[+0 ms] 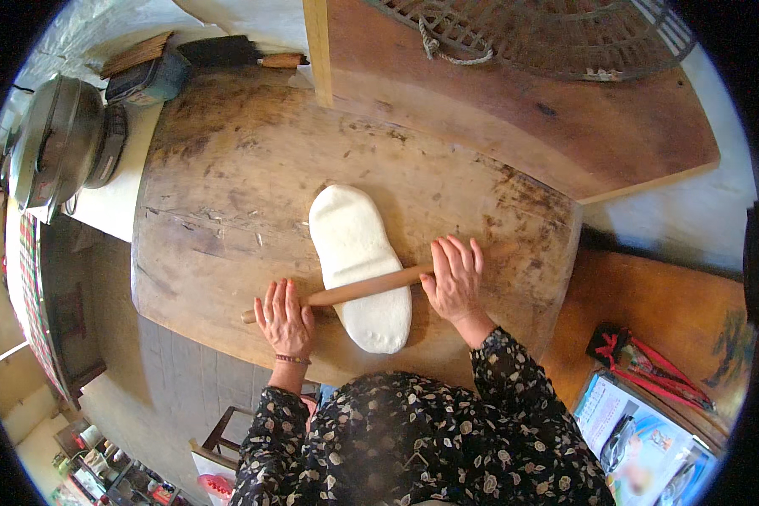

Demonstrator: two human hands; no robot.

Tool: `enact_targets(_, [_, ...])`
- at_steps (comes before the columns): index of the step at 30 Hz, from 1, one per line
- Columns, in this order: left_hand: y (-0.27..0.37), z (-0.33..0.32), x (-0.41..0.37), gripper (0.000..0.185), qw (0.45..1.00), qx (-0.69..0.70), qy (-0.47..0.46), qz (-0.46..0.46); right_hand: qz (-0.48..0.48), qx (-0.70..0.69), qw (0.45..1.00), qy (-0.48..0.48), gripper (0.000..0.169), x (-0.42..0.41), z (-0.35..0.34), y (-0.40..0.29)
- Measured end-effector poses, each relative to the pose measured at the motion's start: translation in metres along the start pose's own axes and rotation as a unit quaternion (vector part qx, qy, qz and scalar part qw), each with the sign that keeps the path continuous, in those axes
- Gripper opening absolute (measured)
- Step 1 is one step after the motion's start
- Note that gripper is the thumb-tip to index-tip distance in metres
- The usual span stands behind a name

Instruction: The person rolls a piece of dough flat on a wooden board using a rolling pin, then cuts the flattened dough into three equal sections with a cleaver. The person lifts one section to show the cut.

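A long oval slab of white dough (pixel 354 237) lies on the worn wooden board (pixel 228 164), its length running away from me. Across its nearer half rests a wooden rolling pin (pixel 367 288), slanting up to the right, with a shallow ridge in the dough just beyond it. My left hand (pixel 286 322) lies over the pin's left part, fingers stretched forward, and the pin's tip shows past it. Over the right part is my right hand (pixel 452 278), palm down with fingers extended; that end of the pin is mostly covered. Both hands are beside the dough.
A brown wooden panel (pixel 531 126) with a woven basket (pixel 544 38) rises behind the board. At left stands a large metal pot (pixel 60 142), near a blue container (pixel 148 82). An orange-brown surface (pixel 658 291) at right holds a red-strapped item (pixel 648 367) and a printed sheet (pixel 639 436).
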State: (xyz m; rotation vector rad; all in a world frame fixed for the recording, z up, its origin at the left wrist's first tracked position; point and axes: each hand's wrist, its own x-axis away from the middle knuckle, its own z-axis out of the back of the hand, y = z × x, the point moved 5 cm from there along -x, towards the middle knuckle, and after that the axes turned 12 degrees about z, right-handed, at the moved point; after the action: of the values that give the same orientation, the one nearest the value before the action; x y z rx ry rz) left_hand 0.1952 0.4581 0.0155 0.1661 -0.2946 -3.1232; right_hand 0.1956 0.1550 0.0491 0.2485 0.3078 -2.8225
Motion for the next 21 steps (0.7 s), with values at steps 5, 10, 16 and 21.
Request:
enact_targets(5, [0.015, 0.009, -0.075, 0.046, 0.999, -0.022, -0.022, -0.031, 0.0, 0.002, 1.0, 0.016, 0.039, -0.065, -0.019, 0.027])
enact_targets(10, [0.014, 0.011, -0.129, 0.037, 1.0, 0.018, -0.007, -0.014, -0.011, 0.018, 1.0, -0.019, 0.036, -0.125, -0.02, 0.043])
enact_targets(16, [0.013, 0.012, -0.163, 0.033, 0.995, 0.003, -0.063, 0.078, -0.103, -0.004, 0.995, 0.001, 0.04, -0.148, -0.031, 0.057])
enact_targets(21, [0.01, 0.011, -0.103, 0.041, 0.999, 0.007, -0.001, 0.032, -0.015, 0.024, 0.999, -0.026, 0.04, -0.095, -0.026, 0.03])
